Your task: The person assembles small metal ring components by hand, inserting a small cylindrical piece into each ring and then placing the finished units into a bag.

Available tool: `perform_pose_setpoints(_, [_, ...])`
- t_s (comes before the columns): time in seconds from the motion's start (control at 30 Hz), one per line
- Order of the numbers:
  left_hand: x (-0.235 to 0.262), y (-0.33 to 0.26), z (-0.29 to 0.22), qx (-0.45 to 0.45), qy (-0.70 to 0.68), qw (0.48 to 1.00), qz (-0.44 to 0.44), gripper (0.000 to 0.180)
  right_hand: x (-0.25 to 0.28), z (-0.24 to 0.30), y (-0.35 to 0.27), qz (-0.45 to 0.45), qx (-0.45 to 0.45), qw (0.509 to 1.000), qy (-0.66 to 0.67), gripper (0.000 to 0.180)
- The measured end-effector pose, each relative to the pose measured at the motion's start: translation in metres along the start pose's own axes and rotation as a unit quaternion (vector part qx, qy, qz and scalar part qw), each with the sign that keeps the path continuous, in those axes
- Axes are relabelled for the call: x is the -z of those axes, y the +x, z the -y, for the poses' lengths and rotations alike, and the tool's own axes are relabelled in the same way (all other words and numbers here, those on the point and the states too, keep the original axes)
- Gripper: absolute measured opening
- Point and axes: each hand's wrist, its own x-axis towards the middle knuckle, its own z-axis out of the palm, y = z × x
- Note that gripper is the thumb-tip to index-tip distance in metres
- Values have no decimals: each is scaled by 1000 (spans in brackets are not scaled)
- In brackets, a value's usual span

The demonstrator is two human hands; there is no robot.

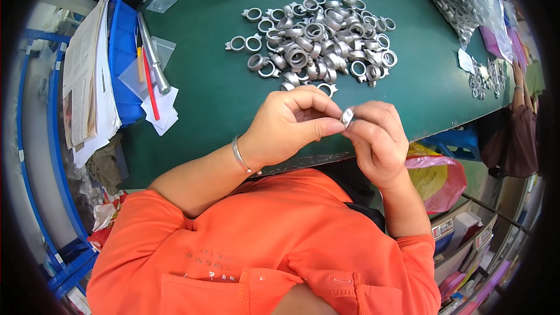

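Observation:
Between my two hands, just above the near part of the table, is a small silver metal ring (347, 118), seen nearly edge-on. The thumb and forefinger of my left hand (289, 121) pinch its left side; a metal bangle is on that wrist. My right hand (379, 137) grips the same ring from the right with its fingers curled, the thumb partly hidden. Beyond my hands lies a heap of similar metal rings (315, 32) with small tabs, most of them loosely piled, a few lying apart at the edges.
The green table (204, 99) ends close to my body. At left, a blue bin (125, 64) stands by papers, pens and a metal rod. A clear bag of rings (452, 0) sits far right, near another ring pile (487, 79) and a person's arm (518, 84). Below hangs a pink-yellow bag (437, 181).

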Motion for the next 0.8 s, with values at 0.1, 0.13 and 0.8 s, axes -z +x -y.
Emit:
perform_pose_setpoints(0.1, [8,-5,2,-80,133,988,-4,11,-11,-4,-4,-34,-96,989,105,15])
perform_pose_setpoints(0.13, [8,-6,2,-93,167,981,-10,11,-12,-1,-5,-43,-190,961,197,14])
perform_pose_setpoints(0.8, [8,-8,10,-35,107,993,-20,12,-28,12,0,-60,-483,720,495,18])
